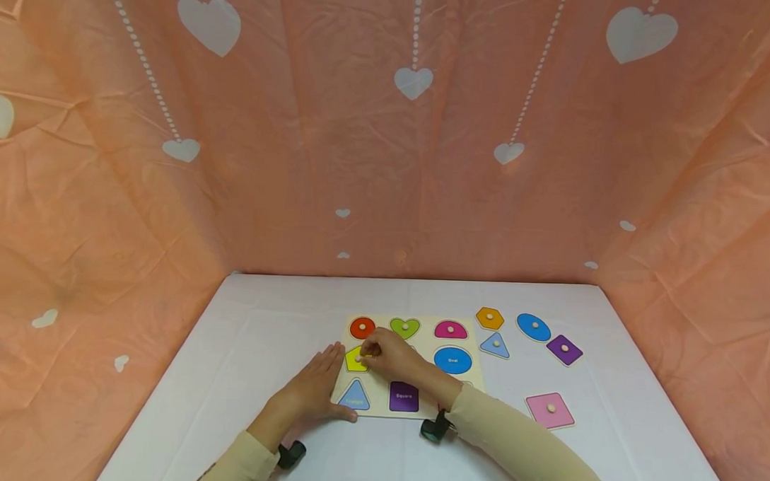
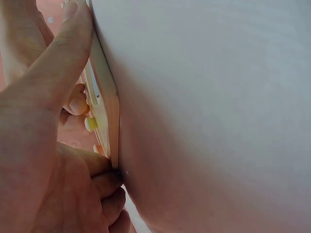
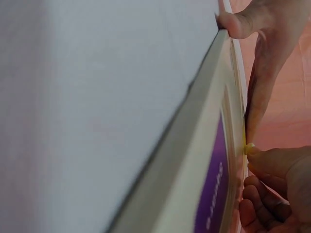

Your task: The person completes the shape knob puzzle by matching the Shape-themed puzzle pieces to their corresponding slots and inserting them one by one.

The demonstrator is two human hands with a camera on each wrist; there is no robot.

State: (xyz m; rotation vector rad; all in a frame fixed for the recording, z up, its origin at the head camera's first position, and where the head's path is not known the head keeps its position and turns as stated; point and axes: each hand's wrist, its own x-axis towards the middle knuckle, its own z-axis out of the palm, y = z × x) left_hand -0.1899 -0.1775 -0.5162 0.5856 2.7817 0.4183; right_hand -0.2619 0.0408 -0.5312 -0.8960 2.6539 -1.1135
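A wooden shape puzzle board (image 1: 379,404) lies on the white table. My right hand (image 1: 391,355) reaches over it and pinches the knob of the yellow pentagon piece (image 1: 354,365) between thumb and fingertip, at the board's left side. In the right wrist view, the yellow knob (image 3: 249,148) shows at the tip of the thumb. My left hand (image 1: 316,387) braces the board's lower left corner, fingers straight along the left edge and thumb at the front edge. A red circle (image 1: 362,328), a green heart (image 1: 404,328) and a magenta half circle (image 1: 450,330), all knobbed, sit in the back row.
Right of the board lie an orange hexagon (image 1: 489,318), a light blue triangle (image 1: 495,345), a blue oval (image 1: 533,327), a purple square (image 1: 564,351) and a pink piece (image 1: 550,410). Printed recesses show on the board, among them Oval (image 1: 453,360) and Square (image 1: 403,397).
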